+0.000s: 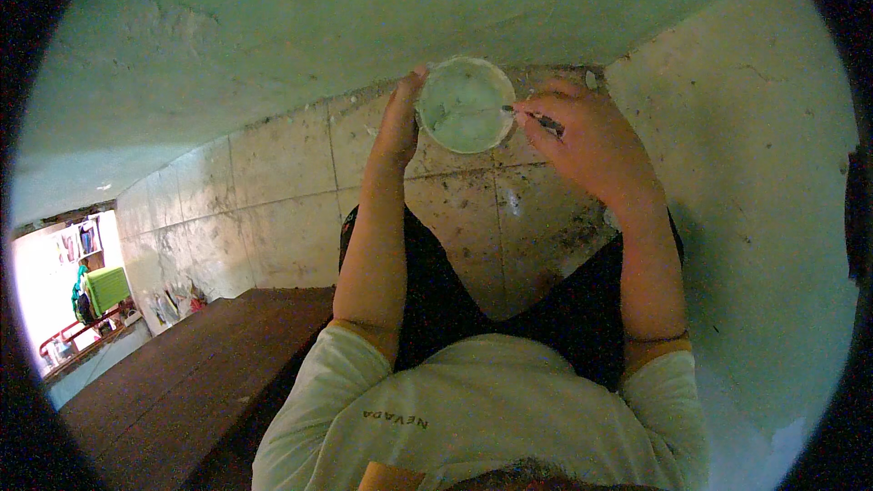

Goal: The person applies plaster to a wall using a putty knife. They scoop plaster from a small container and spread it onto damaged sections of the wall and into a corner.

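A round, pale plastic tub [433, 73] with a smeared rim is held in front of me, above the floor. Pale greenish-white, paste-like material [466, 95] covers its inside. My left hand [398, 123] grips the tub's left side, fingers partly hidden behind it. On the other side, my right hand [596, 141] is closed around a thin tool with a dark, pale-smeared handle [550, 125]. The tool points left over the tub's right rim; its far end is hard to make out, so I cannot tell its exact kind.
A greenish wall [364, 18] rises ahead, and another wall [764, 173] stands close on my right. Stained floor tiles [282, 164] with scattered specks lie below. A dark brown wooden surface [218, 364] is at my left. Beyond it, a bright opening shows a green box-like object [108, 288].
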{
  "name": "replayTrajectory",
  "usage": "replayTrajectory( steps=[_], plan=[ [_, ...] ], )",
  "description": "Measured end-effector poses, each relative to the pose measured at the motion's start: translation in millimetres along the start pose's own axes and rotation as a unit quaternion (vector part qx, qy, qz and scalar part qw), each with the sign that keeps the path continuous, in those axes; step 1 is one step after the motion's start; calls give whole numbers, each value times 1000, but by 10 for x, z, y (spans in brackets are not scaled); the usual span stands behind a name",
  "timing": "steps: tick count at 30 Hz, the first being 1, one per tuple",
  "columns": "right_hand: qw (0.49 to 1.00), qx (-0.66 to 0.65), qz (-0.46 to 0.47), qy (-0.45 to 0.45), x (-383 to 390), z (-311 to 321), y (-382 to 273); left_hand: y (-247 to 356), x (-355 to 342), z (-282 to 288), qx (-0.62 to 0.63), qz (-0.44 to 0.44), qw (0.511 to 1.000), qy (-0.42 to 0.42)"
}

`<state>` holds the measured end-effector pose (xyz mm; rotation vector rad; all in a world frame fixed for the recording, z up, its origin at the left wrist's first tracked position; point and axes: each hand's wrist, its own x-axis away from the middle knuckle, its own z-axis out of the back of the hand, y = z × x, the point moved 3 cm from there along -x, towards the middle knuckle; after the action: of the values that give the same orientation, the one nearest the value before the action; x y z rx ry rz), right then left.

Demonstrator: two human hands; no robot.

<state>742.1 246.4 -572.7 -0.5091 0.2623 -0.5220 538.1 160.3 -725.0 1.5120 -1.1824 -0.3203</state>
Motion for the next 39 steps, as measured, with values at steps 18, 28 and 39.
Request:
replayTrajectory(
  steps=[18,28,39],
  plan=[
    [967,-169,-180,-63,-51,-226,257,-133,-83,155,-71,-62,995,37],
    [958,-239,-152,-56,-99,-278,405,55,106,-34,-159,-41,985,51],
    [815,-457,-349,-76,-6,-386,841,-68,20,57,-109,-20,994,16]
  ],
)
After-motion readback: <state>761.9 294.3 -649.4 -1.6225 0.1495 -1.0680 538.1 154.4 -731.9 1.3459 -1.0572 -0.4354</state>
